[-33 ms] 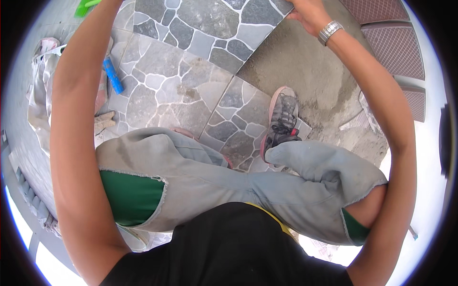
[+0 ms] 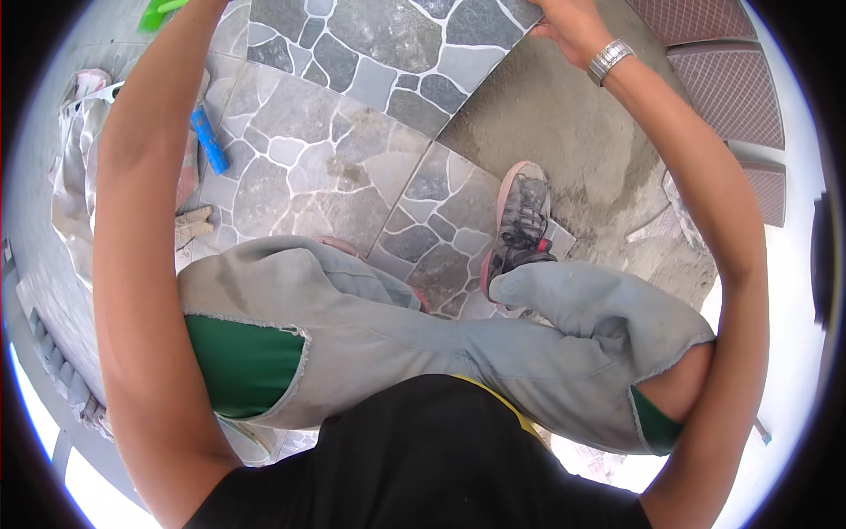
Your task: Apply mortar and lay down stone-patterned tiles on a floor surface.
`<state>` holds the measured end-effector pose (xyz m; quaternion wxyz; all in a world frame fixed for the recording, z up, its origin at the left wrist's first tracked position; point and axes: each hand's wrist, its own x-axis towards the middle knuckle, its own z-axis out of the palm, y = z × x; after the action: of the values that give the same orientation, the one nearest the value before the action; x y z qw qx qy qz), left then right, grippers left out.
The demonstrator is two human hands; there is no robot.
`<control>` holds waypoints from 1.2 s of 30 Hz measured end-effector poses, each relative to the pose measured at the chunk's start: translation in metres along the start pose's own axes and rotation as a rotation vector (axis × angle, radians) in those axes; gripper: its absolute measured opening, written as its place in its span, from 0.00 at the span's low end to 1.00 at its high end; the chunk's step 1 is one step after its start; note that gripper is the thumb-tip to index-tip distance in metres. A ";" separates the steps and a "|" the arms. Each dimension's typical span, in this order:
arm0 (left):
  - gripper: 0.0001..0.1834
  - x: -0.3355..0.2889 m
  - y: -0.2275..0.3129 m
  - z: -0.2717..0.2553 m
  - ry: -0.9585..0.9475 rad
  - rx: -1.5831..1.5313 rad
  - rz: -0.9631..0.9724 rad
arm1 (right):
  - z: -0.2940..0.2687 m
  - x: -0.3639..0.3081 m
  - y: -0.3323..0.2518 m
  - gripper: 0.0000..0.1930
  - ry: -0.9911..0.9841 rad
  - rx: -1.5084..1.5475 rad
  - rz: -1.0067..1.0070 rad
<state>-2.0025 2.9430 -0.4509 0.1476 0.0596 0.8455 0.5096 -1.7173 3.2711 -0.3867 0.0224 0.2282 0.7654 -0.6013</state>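
Observation:
A large grey floor tile with a stone pattern and white joint lines lies at the top of the view, its near corner over the laid tiles. My right hand grips this tile's right edge, thumb toward the top face and fingers curled at the side; the fingertips are partly cut off by the frame. A metal-banded watch is on that wrist. My left arm reaches up past the tile's left side, and its hand lies beyond the upper edge, out of sight.
Grey mortar spreads right of the tile. My shoe stands near its edge. Brown textured tiles line the right wall. On the left lie a blue cylindrical handle, a pale crumpled sack and a green plastic item.

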 end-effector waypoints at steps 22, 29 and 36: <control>0.40 -0.002 0.003 0.004 -0.170 -0.067 -0.049 | -0.014 0.030 0.038 0.27 -0.030 0.084 0.022; 0.43 -0.012 0.007 -0.008 -0.113 0.196 0.091 | -0.010 0.022 0.027 0.26 -0.027 0.080 0.053; 0.39 -0.015 0.003 -0.007 -0.137 0.014 0.103 | -0.008 0.016 0.024 0.24 -0.035 0.093 0.025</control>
<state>-1.9907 2.9345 -0.4419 0.1780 0.1389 0.8328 0.5055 -1.7211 3.2873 -0.4110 0.0326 0.2280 0.7332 -0.6398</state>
